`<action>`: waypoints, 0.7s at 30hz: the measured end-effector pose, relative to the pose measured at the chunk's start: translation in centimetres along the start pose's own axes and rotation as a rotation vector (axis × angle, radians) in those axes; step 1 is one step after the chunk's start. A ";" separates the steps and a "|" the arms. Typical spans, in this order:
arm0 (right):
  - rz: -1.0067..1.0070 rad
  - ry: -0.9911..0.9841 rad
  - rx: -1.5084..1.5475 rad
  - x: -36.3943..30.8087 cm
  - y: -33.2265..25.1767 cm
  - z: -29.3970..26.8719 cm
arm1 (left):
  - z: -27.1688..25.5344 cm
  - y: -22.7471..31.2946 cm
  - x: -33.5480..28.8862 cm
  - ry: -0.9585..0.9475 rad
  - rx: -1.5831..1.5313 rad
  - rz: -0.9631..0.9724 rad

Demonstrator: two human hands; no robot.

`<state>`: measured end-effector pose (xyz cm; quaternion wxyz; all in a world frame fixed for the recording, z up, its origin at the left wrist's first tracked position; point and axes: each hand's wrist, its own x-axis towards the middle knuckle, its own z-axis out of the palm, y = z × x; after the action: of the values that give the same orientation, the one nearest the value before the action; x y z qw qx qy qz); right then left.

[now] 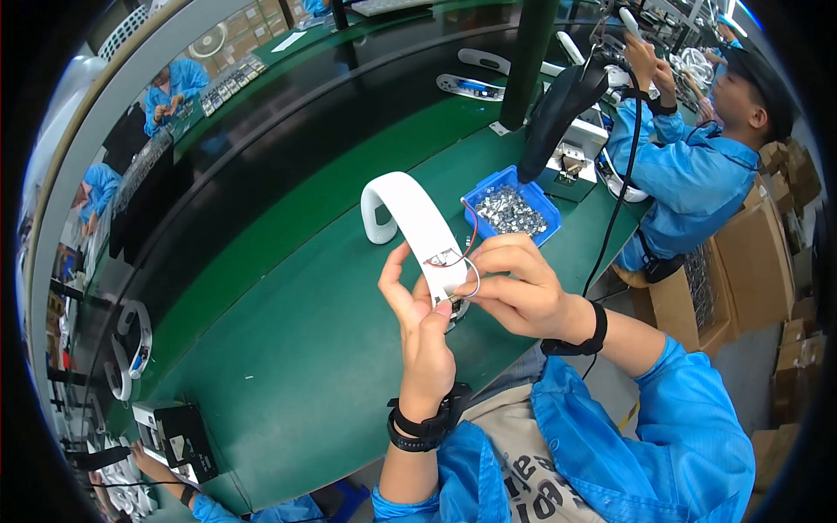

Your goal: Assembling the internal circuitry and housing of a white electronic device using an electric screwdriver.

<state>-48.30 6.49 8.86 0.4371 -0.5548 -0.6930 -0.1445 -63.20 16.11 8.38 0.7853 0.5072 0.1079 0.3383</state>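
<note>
A curved white plastic housing (414, 209), bent round at its far end, stands tilted up over the green table. Its near end is gripped between the thumb and fingers of my left hand (425, 344). Thin red and white wires (476, 228) loop out of an opening in the housing. My right hand (527, 292) is closed in a pinch at the near end, by the white wire and a small part at the tip. My fingertips partly hide that part, so exactly what the pinch holds is unclear.
Behind my right hand sits a blue bin (554, 212) of small metal pieces (507, 209). A black hand tool (565, 113) hangs beside a small metal-fronted box (571, 161). More white housings (471, 87) lie on the conveyor. A co-worker (689, 183) works at right; a black box (183, 440) stands lower left.
</note>
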 end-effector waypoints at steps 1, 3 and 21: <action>0.062 0.004 0.055 -0.2 -0.1 -0.2 | 0.0 0.0 -0.2 0.020 0.019 -0.016; 0.223 -0.002 0.208 -0.5 -0.7 -0.8 | -0.3 0.0 -0.4 0.037 0.043 -0.032; 0.977 -0.135 1.157 2.1 -1.1 1.3 | 0.3 -0.1 0.1 0.091 0.198 -0.012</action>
<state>-49.90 8.34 10.06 0.6295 -0.4885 -0.3591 0.4860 -62.92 15.93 8.41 0.7278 0.5656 0.1794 0.3439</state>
